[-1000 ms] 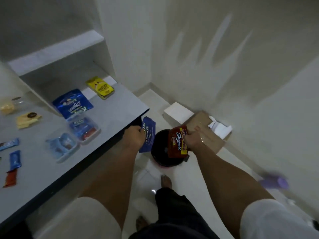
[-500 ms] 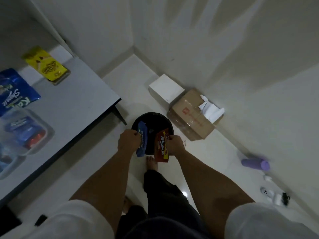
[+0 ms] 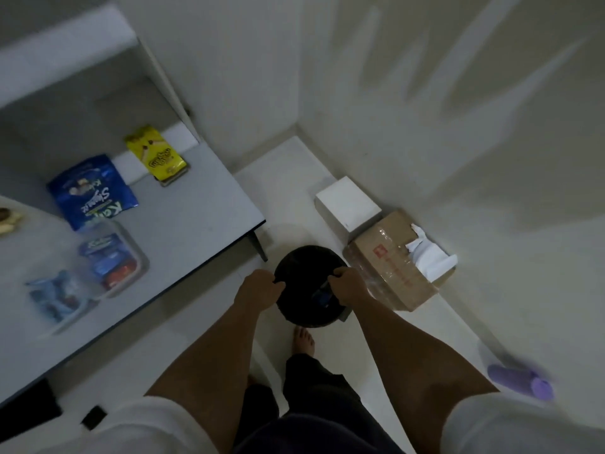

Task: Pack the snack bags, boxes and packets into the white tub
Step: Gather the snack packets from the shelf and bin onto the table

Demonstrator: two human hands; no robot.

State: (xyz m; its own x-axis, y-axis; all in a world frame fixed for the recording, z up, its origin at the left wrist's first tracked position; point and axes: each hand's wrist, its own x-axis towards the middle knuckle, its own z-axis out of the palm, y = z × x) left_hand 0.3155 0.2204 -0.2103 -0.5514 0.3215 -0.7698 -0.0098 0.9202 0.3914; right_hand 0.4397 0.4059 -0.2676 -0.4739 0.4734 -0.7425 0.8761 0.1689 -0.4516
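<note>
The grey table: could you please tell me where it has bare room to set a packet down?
The grey table is bare along its right side, from the yellow packet toward the corner nearest the black bin. It is crowded at left, where the blue bag and clear tubs sit close together.

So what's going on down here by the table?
A person stands over a round black bin on the floor, left hand and right hand both gripping its rim or liner. Something blue lies inside. On the table a blue snack bag, a yellow packet and clear tubs of packets wait. No white tub is visible.
</note>
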